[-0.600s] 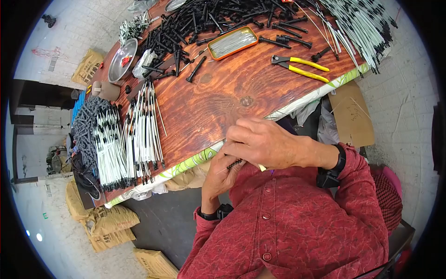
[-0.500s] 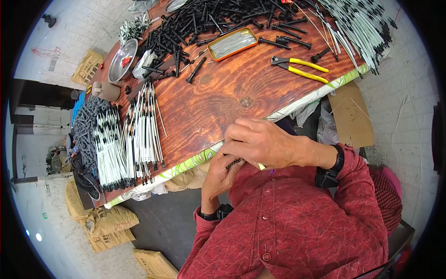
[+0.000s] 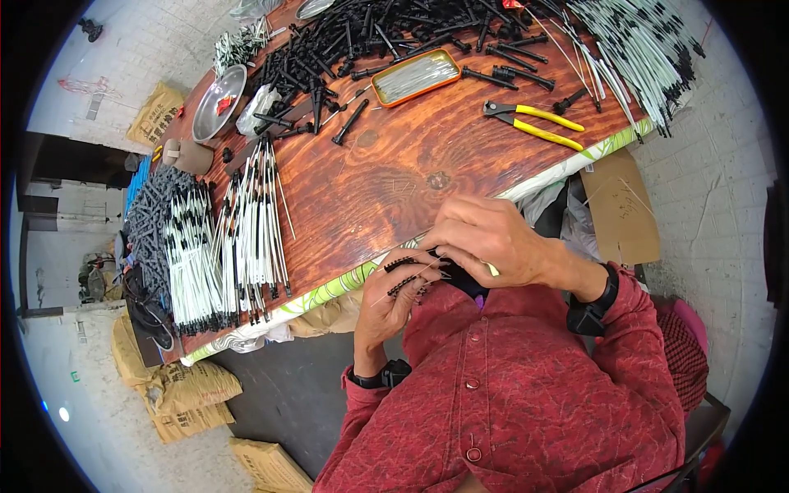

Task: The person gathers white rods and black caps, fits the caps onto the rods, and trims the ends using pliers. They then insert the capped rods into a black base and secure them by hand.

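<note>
ideally, the left hand [image 3: 381, 302] pinches ridged black strips [image 3: 403, 285] without bending them; the right hand [image 3: 491, 240] curls, its hold unclear.

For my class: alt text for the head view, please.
A left hand holds dark ridged strips, the right hand close beside it, near a wooden table. The table bears yellow pliers, a tin, black parts and white rods.

Brown sacks [image 3: 196, 388] lie stacked at lower left; brown cardboard [image 3: 622, 220] stands near a white wall [image 3: 713, 197].
</note>
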Demonstrator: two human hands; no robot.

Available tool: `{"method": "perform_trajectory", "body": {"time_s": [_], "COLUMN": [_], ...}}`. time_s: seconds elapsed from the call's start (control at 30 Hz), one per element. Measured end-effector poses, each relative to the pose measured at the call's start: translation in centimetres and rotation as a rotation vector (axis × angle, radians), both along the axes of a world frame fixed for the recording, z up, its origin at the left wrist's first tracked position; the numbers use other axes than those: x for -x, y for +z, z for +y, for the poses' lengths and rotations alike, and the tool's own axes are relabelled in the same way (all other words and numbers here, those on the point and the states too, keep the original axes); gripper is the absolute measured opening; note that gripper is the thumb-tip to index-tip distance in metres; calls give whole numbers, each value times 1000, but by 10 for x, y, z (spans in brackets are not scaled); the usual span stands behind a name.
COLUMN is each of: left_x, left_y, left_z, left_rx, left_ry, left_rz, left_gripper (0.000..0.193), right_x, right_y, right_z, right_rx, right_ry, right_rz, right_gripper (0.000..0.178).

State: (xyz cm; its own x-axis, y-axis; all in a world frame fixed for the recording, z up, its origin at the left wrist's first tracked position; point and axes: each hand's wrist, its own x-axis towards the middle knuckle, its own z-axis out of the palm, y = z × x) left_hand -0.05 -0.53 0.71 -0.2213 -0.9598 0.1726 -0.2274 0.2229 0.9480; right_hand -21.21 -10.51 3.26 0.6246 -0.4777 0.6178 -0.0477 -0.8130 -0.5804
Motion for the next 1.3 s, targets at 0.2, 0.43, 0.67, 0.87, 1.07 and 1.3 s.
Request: {"method": "perform_trajectory", "body": {"time_s": [0.2,0.43,0.67,0.87,1.07,1.3], "left_x": [5,4,-10,-17,-12,-11], "left_y": [-2,-3,-11,-9,2,-7], "left_z": [-3,-1,-8,-6,-16,-35], "left_rx": [109,61,57,31,65,2], "left_ry": [-27,35,10,38,87,110], "left_rz": [-105,-96,-12,140,533,774], "left_gripper": [12,12,15,18,17,20], "right_x": [-13,-20,-8,-12,-23,-34], "right_y": [-1,-6,0,-6,-34,-66], "right_z": [4,3,2,-2,3,20], "right_rx": [-5,-46,-378,-512,-562,-855], "right_ry": [-20,22,123,126,304,394], "right_rz": [-43,-50,-46,-21,-52,65], "right_gripper": [23,22,24,29,48,62]}}
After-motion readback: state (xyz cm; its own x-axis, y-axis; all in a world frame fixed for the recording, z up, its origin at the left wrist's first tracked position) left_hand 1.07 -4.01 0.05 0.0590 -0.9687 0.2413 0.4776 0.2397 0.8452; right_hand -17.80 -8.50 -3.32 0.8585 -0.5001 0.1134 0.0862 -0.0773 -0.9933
